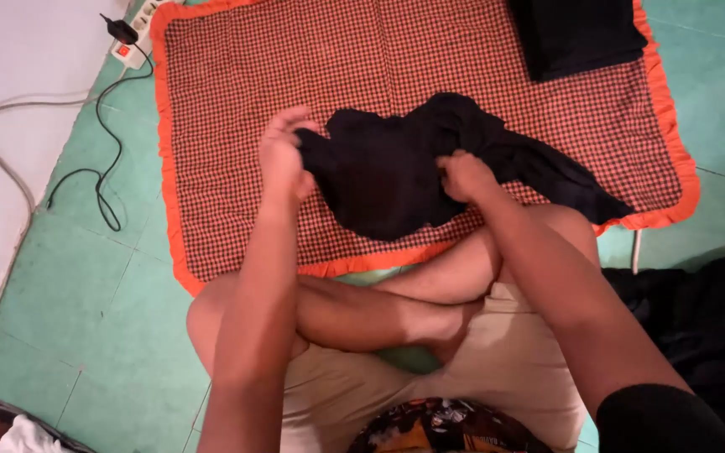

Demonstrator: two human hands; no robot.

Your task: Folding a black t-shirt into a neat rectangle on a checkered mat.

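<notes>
Left hand (pixel 285 159) closed on the left edge of a black garment (pixel 396 172), fingers curled over the cloth, thumb side up. Right hand (pixel 466 176) also gripping the same garment, bunched fist near its middle, knuckles toward the camera. Garment lies crumpled on a red-and-black checked mat (pixel 295 75) with an orange frilled border; one long part of the cloth trails off to the right toward the mat's lower right corner. Mat is spread on a green tiled floor (pixel 69 294). A second dark folded cloth (pixel 576 33) sits at the mat's top right, well apart from the hands. Person is seated cross-legged at the mat's near edge, bare legs folded, pale shorts (pixel 513 369) showing, one foot tucked against the opposite thigh. Left of the mat: a white power strip (pixel 132 46) with a black plug in it, a black cable (pixel 102 168) looping across the tiles, and a grey cable (pixel 10 143) curving over the pale strip of floor beside it. Dark heap of fabric (pixel 698 327) on the floor at right, beside the person's right arm. Bit of white cloth (pixel 27 436) at the bottom left corner.
</notes>
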